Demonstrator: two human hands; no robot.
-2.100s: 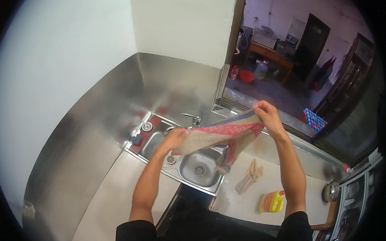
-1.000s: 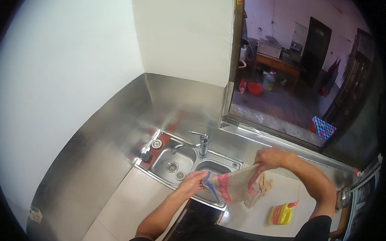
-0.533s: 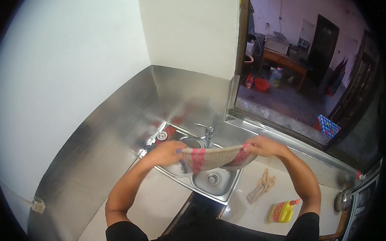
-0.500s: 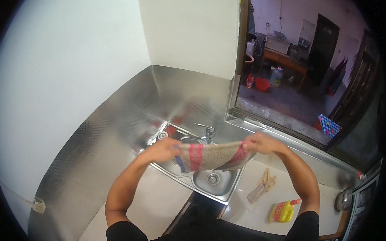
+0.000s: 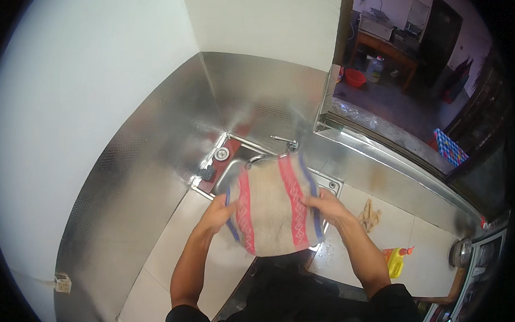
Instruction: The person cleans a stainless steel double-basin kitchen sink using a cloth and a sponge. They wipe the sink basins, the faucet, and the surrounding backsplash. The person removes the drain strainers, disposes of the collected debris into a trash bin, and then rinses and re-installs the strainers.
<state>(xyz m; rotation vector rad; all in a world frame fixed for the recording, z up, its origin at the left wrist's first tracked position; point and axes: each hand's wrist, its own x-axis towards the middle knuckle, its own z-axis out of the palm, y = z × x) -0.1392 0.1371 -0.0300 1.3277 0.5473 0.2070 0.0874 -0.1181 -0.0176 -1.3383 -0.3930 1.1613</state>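
A beige towel [image 5: 273,210] with pink patterned bands and blue edges hangs spread out between my two hands, over the sink. My left hand [image 5: 215,214] grips its left side, fingers closed on the edge. On the other side, my right hand [image 5: 326,206] pinches the cloth near the blue band. The steel sink [image 5: 230,172] is partly covered by the towel; its left basin and part of its rim show. Behind the towel's top edge stands the chrome tap [image 5: 292,144], its spout partly hidden. The cloth is slightly blurred.
At the sink's left end lie a round metal strainer [image 5: 221,154] and a dark scrubber [image 5: 207,172]. A crumpled tan rag [image 5: 370,216] and a yellow bottle with a red top [image 5: 396,262] are on the right counter. A metal pot [image 5: 461,252] stands at far right.
The towel has gone from sagging and folded to opened out flat. My hands have come lower and closer together, and the view has tilted downward.
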